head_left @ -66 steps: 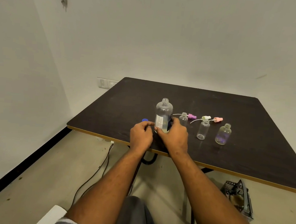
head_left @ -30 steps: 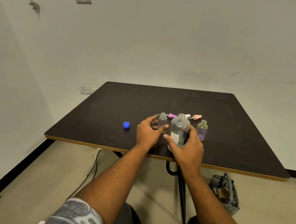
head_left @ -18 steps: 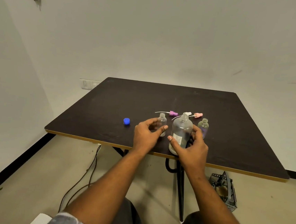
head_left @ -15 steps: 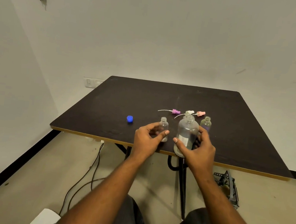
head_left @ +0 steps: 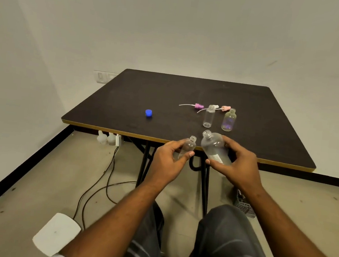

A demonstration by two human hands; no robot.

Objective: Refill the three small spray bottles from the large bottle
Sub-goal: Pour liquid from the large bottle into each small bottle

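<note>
The large bottle (head_left: 214,148) is up off the table, gripped in the right hand (head_left: 237,166), fingers curled round its lower body and thumb across the labelled side. It is tilted, open neck leaning toward the left hand (head_left: 168,161). That hand pinches a small bottle (head_left: 187,147) between thumb and fingertips, neck open and close to upright. It sits just beside the large bottle's mouth, the two necks near but not touching. Whether anything is flowing, I cannot tell. Both hands hover in front of the near edge of the table (head_left: 167,99).

Beyond the right hand, the second small bottle (head_left: 208,116) and the third small bottle (head_left: 229,119) stand upright and uncapped on the tabletop. They are close together but apart, and the third shows a purplish tint low down. Just past them, farther from the hands, three spray heads lie in a row: the purple spray head (head_left: 198,106), the white spray head (head_left: 215,106) and the pink spray head (head_left: 225,108). The white one is partly behind the second bottle's neck.

Well beyond the left hand and off to its left, a blue cap (head_left: 148,113) sits alone. Cables (head_left: 108,176) trail over the floor below that hand.
</note>
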